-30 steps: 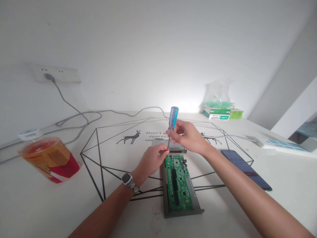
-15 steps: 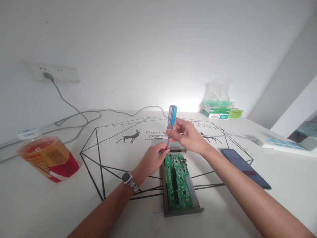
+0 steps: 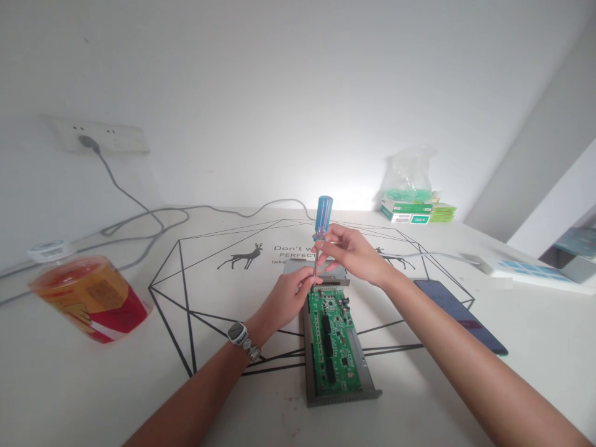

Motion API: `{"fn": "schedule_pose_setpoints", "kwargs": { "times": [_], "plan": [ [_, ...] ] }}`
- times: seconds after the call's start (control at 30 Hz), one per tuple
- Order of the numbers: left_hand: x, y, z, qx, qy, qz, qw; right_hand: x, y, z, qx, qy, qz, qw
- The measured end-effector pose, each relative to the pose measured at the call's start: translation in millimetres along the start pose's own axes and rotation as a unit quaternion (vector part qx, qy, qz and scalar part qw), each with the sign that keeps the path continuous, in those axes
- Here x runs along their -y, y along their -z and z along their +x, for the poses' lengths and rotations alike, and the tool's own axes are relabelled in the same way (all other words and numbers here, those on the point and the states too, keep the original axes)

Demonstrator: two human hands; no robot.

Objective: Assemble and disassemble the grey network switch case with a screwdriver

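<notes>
A screwdriver with a clear blue handle stands nearly upright over the far left corner of a green circuit board. The fingers of my right hand are closed round it just below the handle. My left hand pinches thumb and forefinger together at the lower end of its shaft; the tip, and any screw there, is hidden. The board lies in an open grey metal case with raised ends. Beyond the case's far end lies a flat grey metal panel, partly covered by my hands.
A tilted-looking drink bottle with a white cap stands at the left. A phone lies to the right, near a white power strip. Small green-and-white boxes sit by the wall. Grey cable loops across the back left.
The screwdriver handle has turned slightly while the screwdriver stays at the same corner. My right fingers have shifted a little around it; my left hand keeps its pinch.
</notes>
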State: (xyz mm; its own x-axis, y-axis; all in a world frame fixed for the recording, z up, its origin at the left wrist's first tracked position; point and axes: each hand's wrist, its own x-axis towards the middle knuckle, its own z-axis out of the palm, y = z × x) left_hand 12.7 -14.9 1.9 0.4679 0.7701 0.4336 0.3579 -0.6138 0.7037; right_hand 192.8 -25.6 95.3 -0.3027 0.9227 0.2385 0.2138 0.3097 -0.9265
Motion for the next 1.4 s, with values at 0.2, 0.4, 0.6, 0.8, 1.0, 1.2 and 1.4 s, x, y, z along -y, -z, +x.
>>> {"fn": "schedule_pose_setpoints", "kwargs": {
  "times": [0.2, 0.4, 0.6, 0.8, 1.0, 1.2, 1.4],
  "plan": [
    [0.5, 0.8, -0.3, -0.010, 0.009, -0.008, 1.000, -4.6, -15.4, -0.6, -0.153, 0.081, -0.159, 0.972],
    [1.3, 0.4, -0.2, -0.013, 0.012, 0.012, 1.000, 2.4, -20.6, -3.4, -0.187, 0.068, -0.273, 0.941],
    [-1.4, -0.4, -0.3, -0.013, 0.010, 0.023, 1.000, 3.1, -22.5, -2.9, -0.207, 0.058, -0.319, 0.923],
    [-7.1, -1.6, 0.6, -0.031, 0.007, -0.008, 0.999, 1.6, -13.9, -1.1, -0.139, 0.093, -0.247, 0.955],
    [-4.7, -0.9, 0.6, -0.047, -0.003, -0.024, 0.999, 2.0, 3.6, -0.2, -0.013, 0.098, -0.144, 0.985],
    [-6.8, 1.1, 0.8, -0.059, -0.001, -0.021, 0.998, -0.8, -2.9, -0.5, -0.075, 0.090, -0.169, 0.979],
    [-10.5, -0.2, 1.1, -0.067, -0.009, -0.007, 0.998, 4.8, -21.5, -3.3, -0.187, 0.062, -0.258, 0.946]
  ]
}}
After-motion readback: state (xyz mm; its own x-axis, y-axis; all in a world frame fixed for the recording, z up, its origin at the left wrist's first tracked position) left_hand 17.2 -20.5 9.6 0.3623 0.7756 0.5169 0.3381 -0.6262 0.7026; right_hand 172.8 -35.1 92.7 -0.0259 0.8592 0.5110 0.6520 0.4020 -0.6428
